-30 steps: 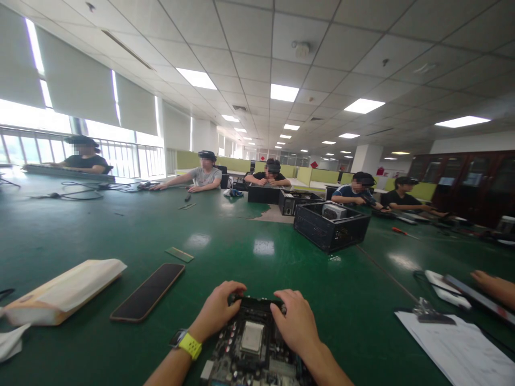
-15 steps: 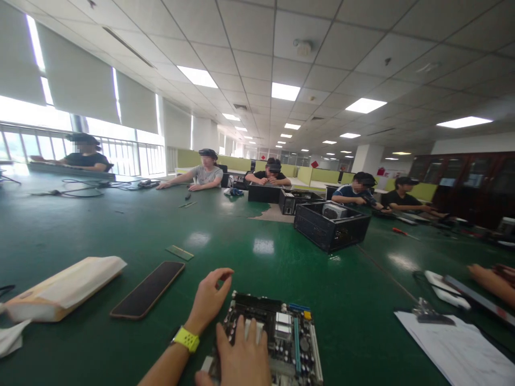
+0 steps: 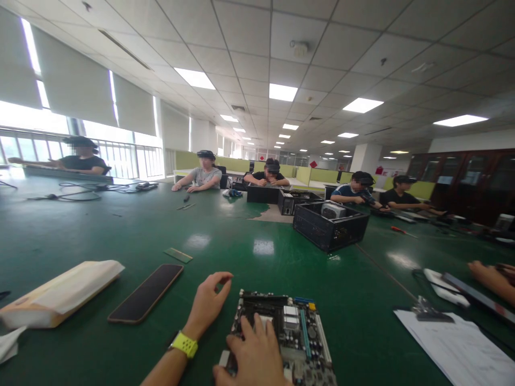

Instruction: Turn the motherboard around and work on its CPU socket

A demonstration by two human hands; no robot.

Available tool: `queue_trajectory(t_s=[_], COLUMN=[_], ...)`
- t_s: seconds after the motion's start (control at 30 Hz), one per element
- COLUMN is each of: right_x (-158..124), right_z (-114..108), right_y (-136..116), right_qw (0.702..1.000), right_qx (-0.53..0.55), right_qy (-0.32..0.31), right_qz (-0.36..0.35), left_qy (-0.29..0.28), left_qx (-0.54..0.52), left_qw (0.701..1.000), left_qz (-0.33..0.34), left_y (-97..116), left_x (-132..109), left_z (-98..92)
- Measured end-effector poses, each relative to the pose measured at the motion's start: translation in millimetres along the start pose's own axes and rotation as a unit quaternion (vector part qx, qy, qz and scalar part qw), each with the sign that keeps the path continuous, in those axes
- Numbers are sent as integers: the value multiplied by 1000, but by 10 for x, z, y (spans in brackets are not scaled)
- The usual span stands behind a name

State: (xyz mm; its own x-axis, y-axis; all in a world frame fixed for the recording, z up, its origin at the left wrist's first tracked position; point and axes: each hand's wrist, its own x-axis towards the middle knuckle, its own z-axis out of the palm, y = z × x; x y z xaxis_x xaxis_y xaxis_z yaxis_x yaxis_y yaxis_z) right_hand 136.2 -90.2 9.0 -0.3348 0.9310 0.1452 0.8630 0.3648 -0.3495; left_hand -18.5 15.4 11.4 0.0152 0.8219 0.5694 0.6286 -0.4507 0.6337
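A computer motherboard point(image 3: 298, 332) lies on the green table close in front of me. My right hand point(image 3: 259, 351) rests palm down over its left half, fingers spread and touching the components. Part of the board is hidden under that hand, and its lower edge runs out of view. Beside the board's upper left corner is my left hand point(image 3: 209, 300), apart from it, with thumb and fingers curved and a gap between them; nothing shows in it. A yellow-strapped watch point(image 3: 185, 343) is on the left wrist.
Left of my hands lie a phone point(image 3: 147, 294), a tissue pack point(image 3: 64, 292) and a green memory stick point(image 3: 178, 254). A clipboard point(image 3: 454, 343) lies to the right, near another person's hand point(image 3: 488, 279). Ahead stands a black computer case point(image 3: 332, 228); several people sit around the table.
The motherboard has slid a little to the right together with my right hand. My left hand has stayed nearly in place, so the gap between it and the board is wider.
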Motion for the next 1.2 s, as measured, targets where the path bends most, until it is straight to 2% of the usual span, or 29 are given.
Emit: queue_trajectory(t_s=[0.1, 0.13, 0.23, 0.3, 0.33, 0.4, 0.5, 0.57, 0.67, 0.77, 0.9, 1.0, 1.07, 1.1, 1.2], right_x=[85, 121, 213, 234, 232, 212, 189, 189, 179, 93, -124, -227, -217, -188, -20], right_z=[-223, -312, -549, -643, -669, -691, -705, -725, -744, -669, -414, -274, -277, -308, -461], right_y=[520, 743, 1478, 1932, 2122, 2397, 2529, 2452, 2136, 1619, 783, 287, 124, 104, 264], right_qw=[999, 998, 980, 951, 940, 927, 927, 928, 934, 954, 988, 999, 998, 998, 997], right_qx=[-23, -44, -114, -146, -155, -164, -156, -146, -137, -135, -90, -16, 35, 52, 45], right_qy=[27, 25, 40, 60, 64, 73, 73, 73, 65, 58, 48, -27, -48, -34, 68], right_qz=[0, 24, 160, 267, 298, 328, 334, 336, 324, 263, 117, 34, 7, -2, -4], left_qy=[-9, -14, -28, -35, -37, -41, -51, -61, -74, -90, -122, -159, -203, -226, -260], left_qx=[-3, -3, 0, 2, 3, 6, 10, 11, 8, 0, -11, -6, 6, 13, 32], left_qw=[1000, 1000, 1000, 999, 999, 999, 999, 998, 997, 996, 992, 984, 975, 969, 962], left_qz=[-2, -3, -8, -8, -8, -5, 2, 6, 9, 10, 35, 77, 94, 96, 77], left_y=[52, 73, 126, 140, 140, 129, 112, 113, 135, 159, 149, 121, 114, 115, 138], left_x=[-10, -14, -24, -28, -30, -31, -31, -32, -35, -41, -67, -97, -113, -119, -124], left_z=[-20, -28, -47, -50, -48, -40, -20, -9, 0, 10, 45, 61, 54, 47, 30])
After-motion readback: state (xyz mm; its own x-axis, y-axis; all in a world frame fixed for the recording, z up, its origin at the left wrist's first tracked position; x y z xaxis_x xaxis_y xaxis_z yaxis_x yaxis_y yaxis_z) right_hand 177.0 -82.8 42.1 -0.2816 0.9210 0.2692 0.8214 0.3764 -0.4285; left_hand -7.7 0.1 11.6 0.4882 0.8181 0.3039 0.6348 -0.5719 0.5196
